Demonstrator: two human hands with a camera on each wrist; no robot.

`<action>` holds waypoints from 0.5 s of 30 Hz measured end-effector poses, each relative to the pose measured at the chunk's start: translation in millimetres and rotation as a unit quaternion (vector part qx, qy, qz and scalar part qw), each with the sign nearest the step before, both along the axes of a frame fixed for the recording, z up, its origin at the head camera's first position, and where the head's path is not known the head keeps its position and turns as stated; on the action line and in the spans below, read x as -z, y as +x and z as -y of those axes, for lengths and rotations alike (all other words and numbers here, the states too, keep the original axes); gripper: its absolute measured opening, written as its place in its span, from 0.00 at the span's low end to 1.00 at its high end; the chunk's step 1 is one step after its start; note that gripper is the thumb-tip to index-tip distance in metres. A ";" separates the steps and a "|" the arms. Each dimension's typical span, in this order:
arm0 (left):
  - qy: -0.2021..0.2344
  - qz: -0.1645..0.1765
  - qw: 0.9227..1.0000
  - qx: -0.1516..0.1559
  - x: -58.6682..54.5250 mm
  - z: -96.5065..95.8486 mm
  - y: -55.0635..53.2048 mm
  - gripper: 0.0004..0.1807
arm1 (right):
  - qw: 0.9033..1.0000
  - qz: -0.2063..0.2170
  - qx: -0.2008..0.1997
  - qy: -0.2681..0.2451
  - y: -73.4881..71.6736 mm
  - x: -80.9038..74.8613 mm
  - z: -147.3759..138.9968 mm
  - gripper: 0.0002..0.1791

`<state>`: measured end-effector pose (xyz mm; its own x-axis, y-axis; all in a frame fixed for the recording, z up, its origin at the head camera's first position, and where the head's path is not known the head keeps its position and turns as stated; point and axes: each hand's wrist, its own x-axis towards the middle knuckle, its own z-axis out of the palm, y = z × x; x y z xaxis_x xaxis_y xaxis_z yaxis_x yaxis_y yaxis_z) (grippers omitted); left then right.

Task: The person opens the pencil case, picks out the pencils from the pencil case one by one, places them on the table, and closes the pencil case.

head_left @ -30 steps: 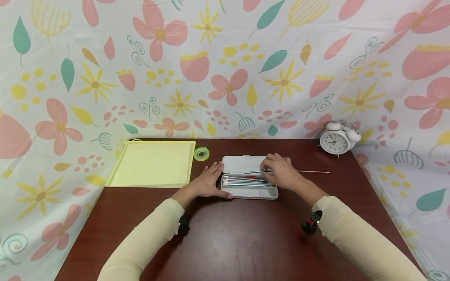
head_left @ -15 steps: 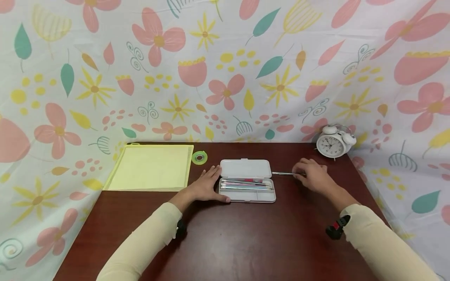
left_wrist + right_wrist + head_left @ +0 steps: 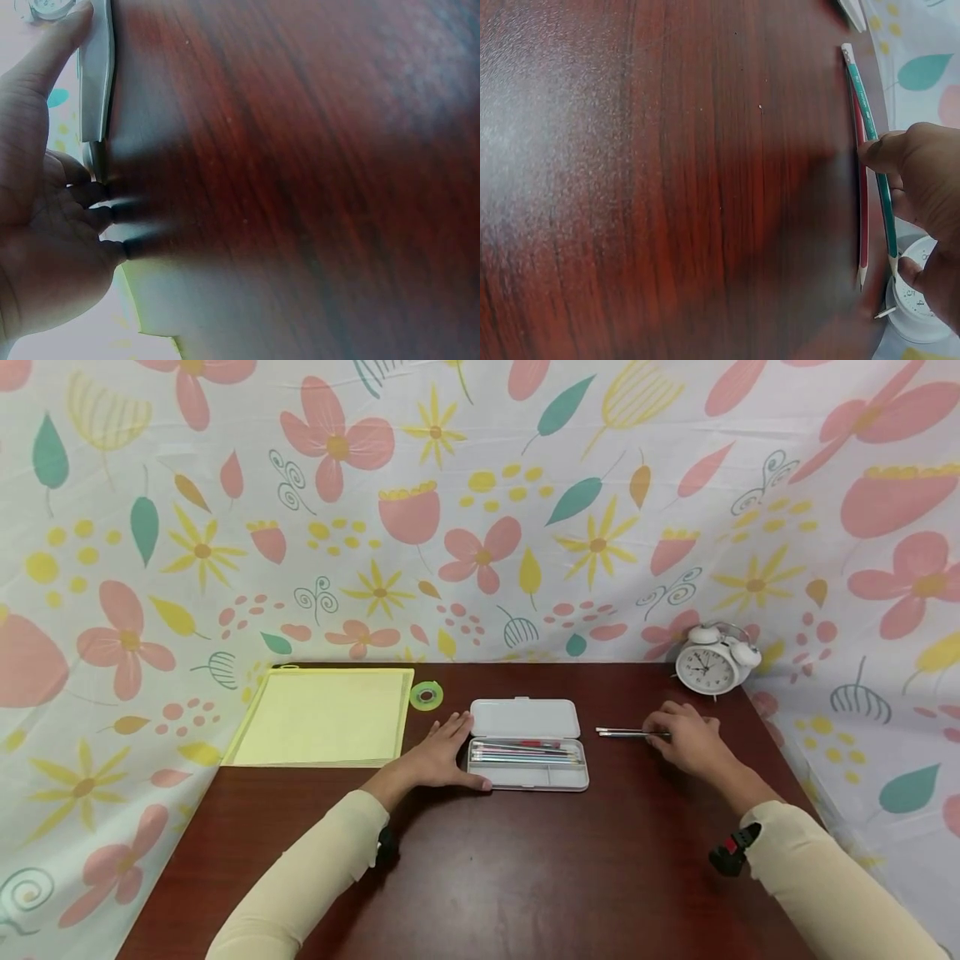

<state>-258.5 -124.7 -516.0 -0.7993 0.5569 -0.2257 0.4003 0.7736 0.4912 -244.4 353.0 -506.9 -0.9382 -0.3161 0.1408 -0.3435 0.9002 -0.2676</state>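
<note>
Right hand (image 3: 688,742): thumb and fingers pinch a green pencil (image 3: 888,217), eraser end pointing back toward the case; can't tell if it touches the wood. Red pencil (image 3: 864,217) lies just beside it, roughly parallel, next to those fingers. Left hand (image 3: 435,762): fingers straight and spread wide at the left side of the open white pencil case (image 3: 519,775), thumb on its near edge. More pencils (image 3: 525,753) lie in the case's far compartment, right of the left fingers.

Surface as I see it: table (image 3: 480,877) is dark red-brown wood, streaky grain, glossy, pale glare nearer me than either hand. Few tiny specks on it in the right wrist view. Yellow folder (image 3: 322,718) and green tape roll (image 3: 417,696) sit beyond and left of the left fingers, tape closer. White twin-bell clock (image 3: 707,670) stands beyond the right fingers.

Room: white cloth (image 3: 300,556) with pink flowers, yellow blooms and teal leaves hangs behind the table and along both sides, lightly creased.
</note>
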 end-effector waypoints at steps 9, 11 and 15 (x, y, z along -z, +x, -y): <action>-0.005 -0.001 1.000 0.004 -2.2 -0.8 -0.7 0.76 | 1.000 0.000 0.003 0.011 -1.9 1.9 3.2 0.04; -0.005 -0.001 1.000 0.003 -2.5 -0.7 -0.5 0.76 | 1.000 0.002 0.003 0.011 -1.7 1.4 3.9 0.05; 0.002 0.003 1.000 0.001 -2.0 -0.2 0.4 0.76 | 1.000 0.006 0.002 0.011 -1.1 1.3 4.7 0.05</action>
